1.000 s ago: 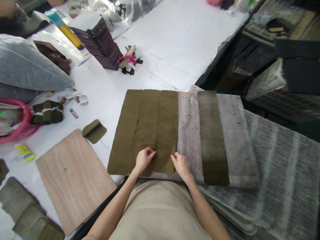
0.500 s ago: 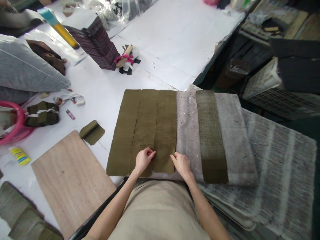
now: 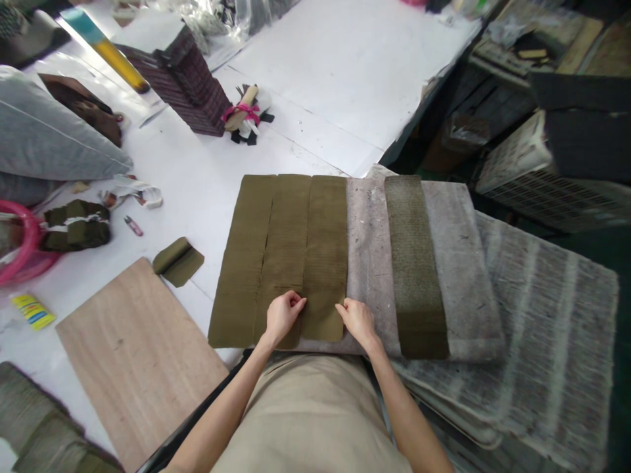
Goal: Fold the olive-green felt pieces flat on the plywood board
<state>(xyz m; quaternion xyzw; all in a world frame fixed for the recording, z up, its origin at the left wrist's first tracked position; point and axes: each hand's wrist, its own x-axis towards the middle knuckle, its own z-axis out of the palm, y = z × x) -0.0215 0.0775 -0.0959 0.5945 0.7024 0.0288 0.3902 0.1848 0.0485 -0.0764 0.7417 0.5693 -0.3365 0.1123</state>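
Three olive-green fabric strips lie side by side, flat and nearly touching, on a grey felt-like pad: a left strip [image 3: 239, 263], a middle strip [image 3: 283, 249] and a right strip [image 3: 326, 249]. My left hand [image 3: 284, 317] is closed in a pinch at the left edge of the right strip, near its front end. On the opposite edge, my right hand [image 3: 359, 320] pinches the same strip between thumb and finger. Farther right, a separate olive strip [image 3: 417, 263] with a fuzzy, paler face lies on the grey pad [image 3: 367, 263].
Left of the pad are a plywood board [image 3: 142, 361], a folded olive piece [image 3: 178, 261], small pink-handled snips [image 3: 133, 226] and a tied olive bundle [image 3: 76, 225]. A dark maroon stack [image 3: 182, 79] stands behind. A striped grey mat [image 3: 552, 341] lies at the right.
My view has shifted very slightly, so things at the left sit a little farther left. Both hands keep the same pinch on the right strip, which has not visibly moved.
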